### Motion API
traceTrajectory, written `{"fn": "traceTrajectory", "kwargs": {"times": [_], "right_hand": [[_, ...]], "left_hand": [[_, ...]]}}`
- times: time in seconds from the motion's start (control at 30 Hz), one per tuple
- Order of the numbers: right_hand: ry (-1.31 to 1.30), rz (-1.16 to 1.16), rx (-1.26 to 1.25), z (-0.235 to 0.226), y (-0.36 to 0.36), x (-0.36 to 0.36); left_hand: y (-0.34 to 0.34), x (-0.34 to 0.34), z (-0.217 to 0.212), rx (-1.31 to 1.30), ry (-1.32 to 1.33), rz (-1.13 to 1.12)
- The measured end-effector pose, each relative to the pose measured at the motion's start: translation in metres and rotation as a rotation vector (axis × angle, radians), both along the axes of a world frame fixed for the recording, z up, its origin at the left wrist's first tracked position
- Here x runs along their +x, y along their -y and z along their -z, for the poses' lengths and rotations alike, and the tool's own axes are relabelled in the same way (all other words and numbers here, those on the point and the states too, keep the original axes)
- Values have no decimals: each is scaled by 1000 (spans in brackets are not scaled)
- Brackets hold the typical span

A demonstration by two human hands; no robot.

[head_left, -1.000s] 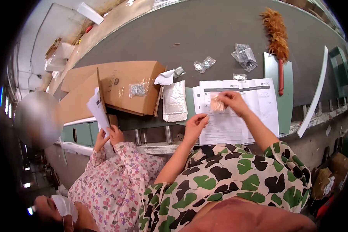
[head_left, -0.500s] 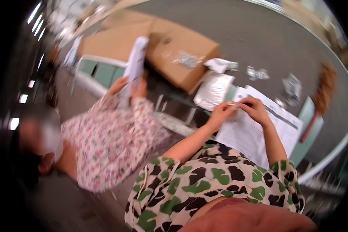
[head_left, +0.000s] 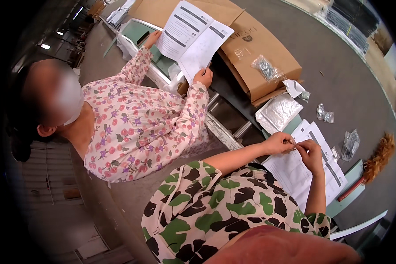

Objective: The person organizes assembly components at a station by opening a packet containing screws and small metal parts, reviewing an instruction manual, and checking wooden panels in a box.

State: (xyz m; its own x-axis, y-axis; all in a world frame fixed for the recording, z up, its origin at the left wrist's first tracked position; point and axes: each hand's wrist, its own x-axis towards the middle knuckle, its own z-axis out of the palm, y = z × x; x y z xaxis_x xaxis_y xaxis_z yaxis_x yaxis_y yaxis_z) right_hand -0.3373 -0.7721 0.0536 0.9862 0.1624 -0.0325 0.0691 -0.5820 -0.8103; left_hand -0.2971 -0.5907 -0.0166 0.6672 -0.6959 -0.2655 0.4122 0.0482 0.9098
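My left hand (head_left: 280,143) and my right hand (head_left: 310,155) meet at the fingertips, both closed in a pinch. Whatever lies between the fingers is too small to name. Below them, printed paper sheets (head_left: 286,174) lie on the table, partly covered by my hands and forearms. Just beyond my left hand is a silvery, wrinkled packet (head_left: 278,113). To the right of my right hand rests a clear plastic bag of small parts (head_left: 350,144). Another small clear bag (head_left: 324,113) sits farther off.
A co-worker in a flowered top (head_left: 141,127) stands at my left, holding an open printed booklet (head_left: 190,37). A cardboard box (head_left: 268,44) bears a bag of screws (head_left: 266,68). At the right, a brown feather duster (head_left: 379,157) with a red handle lies on the grey table (head_left: 339,75).
My view has swung left, so things appear farther right. The co-worker's booklet, seen nearly edge-on before, now shows its spread pages. My fingertips remain together above the sheets.
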Motion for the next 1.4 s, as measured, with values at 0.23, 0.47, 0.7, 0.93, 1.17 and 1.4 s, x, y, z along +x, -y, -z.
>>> {"fn": "traceTrajectory", "kwargs": {"times": [0.23, 0.47, 0.7, 0.93, 1.17, 1.4], "right_hand": [[-79, 251, 221, 11, -7, -22], [83, 488, 149, 36, -24, -63], [135, 622, 169, 36, -8, -95], [199, 762, 187, 46, -13, -106], [125, 773, 133, 47, -17, -105], [106, 885, 234, 37, -27, -102]], "left_hand": [[-11, -10, -28, 223, 828, -422], [-4, -20, -15, 202, 647, -97], [35, -24, -8, 180, 413, 151], [60, -28, -13, 203, 179, 357], [64, -16, -15, 201, -55, 403], [55, -16, -16, 66, -108, 343]]}}
